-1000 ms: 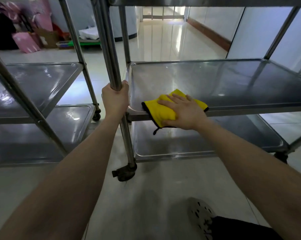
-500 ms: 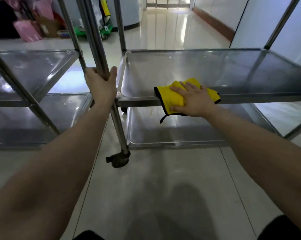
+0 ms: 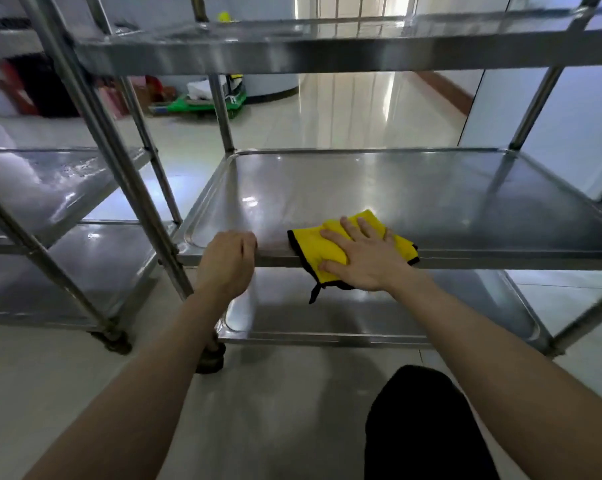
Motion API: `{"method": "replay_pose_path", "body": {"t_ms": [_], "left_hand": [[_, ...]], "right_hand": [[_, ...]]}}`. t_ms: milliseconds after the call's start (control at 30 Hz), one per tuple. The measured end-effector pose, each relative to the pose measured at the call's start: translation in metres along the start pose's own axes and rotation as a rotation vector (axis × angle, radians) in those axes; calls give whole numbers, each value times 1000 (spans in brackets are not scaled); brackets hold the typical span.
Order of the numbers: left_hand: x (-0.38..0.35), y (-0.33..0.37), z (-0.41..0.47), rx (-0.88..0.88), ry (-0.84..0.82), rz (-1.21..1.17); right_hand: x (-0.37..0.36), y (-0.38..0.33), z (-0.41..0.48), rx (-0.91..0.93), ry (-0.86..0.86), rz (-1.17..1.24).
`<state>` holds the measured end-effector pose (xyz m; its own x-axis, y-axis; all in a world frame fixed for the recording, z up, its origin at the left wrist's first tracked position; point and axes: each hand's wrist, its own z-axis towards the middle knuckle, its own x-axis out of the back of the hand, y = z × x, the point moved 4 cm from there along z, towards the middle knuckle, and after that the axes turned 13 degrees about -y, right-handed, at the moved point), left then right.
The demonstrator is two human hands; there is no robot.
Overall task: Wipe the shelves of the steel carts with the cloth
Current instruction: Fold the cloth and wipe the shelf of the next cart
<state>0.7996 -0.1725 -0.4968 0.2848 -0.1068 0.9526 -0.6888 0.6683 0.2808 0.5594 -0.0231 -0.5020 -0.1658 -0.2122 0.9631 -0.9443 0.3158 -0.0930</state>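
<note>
The right hand point(image 3: 362, 259) lay spread flat on the yellow cloth point(image 3: 311, 249) at the front edge of the middle shelf point(image 3: 431, 195) of the steel cart point(image 3: 327, 55), pressing it down to wipe, while the left hand point(image 3: 228, 261) curled over that shelf's lip, likely steadying the wheeled frame.

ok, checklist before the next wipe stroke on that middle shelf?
1. Flat right hand pressing the yellow cloth: ok.
2. Cloth fully on the middle shelf: not ok, its near part hangs over the front rim.
3. Bracing left hand gripping the front rim: ok.
4. Shelf surface beyond the cloth free of objects: ok.
5. Near caster locked: cannot tell.
</note>
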Motion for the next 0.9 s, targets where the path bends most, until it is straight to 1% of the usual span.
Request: {"method": "replay_pose_path", "body": {"t_ms": [100,200,267,367,433,467,600,700,767,833,900], "left_hand": [[7,8,5,84,-40,22],[18,19,16,120,-16,24],[22,26,25,149,-38,43],[21,35,40,180,-92,125],[16,43,55,133,-131,157],[12,50,63,105,-125,128],[-14,81,83,32,-106,31],[-34,87,85,29,-134,149],[-37,83,86,52,-142,157],[-36,79,86,76,-110,90],[-35,79,87,78,-86,72]], "right_hand": [[8,69,-4,-118,-71,84],[18,112,15,-218,-138,133],[20,121,34,-263,-156,144],[21,114,59,-313,-126,163],[24,106,75,-334,-91,165],[25,103,84,-337,-77,168],[36,87,120,-301,-40,156],[40,80,139,-245,-35,124],[40,83,140,-209,-46,114],[40,92,135,-142,-42,112],[40,111,120,-44,-55,101]]}}
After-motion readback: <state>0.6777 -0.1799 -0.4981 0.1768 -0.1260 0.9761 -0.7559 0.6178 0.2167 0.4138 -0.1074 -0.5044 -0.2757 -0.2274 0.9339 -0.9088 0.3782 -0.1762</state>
